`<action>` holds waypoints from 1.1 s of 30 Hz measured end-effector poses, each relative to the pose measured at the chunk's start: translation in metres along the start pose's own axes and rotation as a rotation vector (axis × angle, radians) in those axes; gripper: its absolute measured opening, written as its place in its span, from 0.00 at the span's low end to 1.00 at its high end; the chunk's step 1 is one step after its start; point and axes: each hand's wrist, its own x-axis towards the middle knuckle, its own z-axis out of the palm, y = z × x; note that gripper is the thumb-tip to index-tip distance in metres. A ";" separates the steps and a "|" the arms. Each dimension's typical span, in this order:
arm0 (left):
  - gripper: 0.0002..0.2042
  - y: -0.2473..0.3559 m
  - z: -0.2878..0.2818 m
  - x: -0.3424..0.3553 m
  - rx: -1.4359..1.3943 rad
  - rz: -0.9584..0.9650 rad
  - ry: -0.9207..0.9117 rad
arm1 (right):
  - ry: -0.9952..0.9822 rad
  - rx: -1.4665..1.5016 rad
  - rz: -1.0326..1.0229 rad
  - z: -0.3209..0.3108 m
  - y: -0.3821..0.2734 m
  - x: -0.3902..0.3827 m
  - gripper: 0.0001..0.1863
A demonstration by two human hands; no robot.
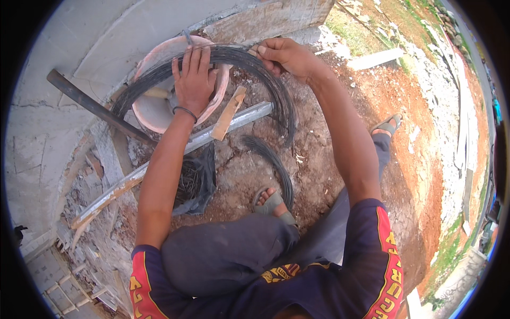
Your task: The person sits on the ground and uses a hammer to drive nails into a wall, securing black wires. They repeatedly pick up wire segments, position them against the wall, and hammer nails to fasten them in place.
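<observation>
**Hand Positions at the Wire Bundle**

The main wire bundle [239,56] consists of many long, dark strands bent into an arch. It crosses over the pink tub [223,90] at the far side of the work area. Its left end extends past the left side of the tub, beside the dark pipe [90,103]; its right end curves nearer, over the bare ground [324,170].

Left hand [193,80]: palm down, flat over the tub, fingers extended and slightly parted. The fingers lie across the bundle and are not clenched around it.

Right hand [281,56]: positioned at the far right part of the arch, to the right of the tub. Thumb and forefinger are pinched on wire at the bundle's outer edge; the other fingers are curled. The number of strands gripped cannot be determined.

Surrounding items:
- A pale handle [156,92] shows inside the tub, left of the left hand.
- A long grey bar [255,114] runs diagonally on the near side of the tub. A short wooden piece [229,114] lies across it.
- A black bag [209,173] holding short wire pieces [188,178] sits nearer, beside the left forearm.
- A smaller wire bundle [280,170] lies curved on the ground, its near end just beside a sandalled foot [273,203].
</observation>
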 end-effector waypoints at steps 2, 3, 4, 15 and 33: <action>0.28 -0.007 0.002 0.002 0.050 -0.113 0.001 | 0.119 -0.040 -0.072 0.006 -0.009 -0.012 0.12; 0.28 -0.011 0.004 0.003 0.079 -0.149 -0.025 | 0.188 -0.064 -0.085 0.008 -0.015 -0.018 0.13; 0.28 -0.015 0.005 0.004 0.103 -0.167 -0.041 | 0.259 -0.173 -0.132 0.006 -0.021 -0.026 0.13; 0.34 -0.024 -0.005 0.017 -0.003 -0.251 -0.253 | 0.943 -0.345 -0.229 -0.072 -0.126 -0.228 0.13; 0.09 0.192 -0.304 0.134 -2.060 -0.493 -0.183 | 0.724 -0.532 -0.525 0.082 0.024 -0.312 0.07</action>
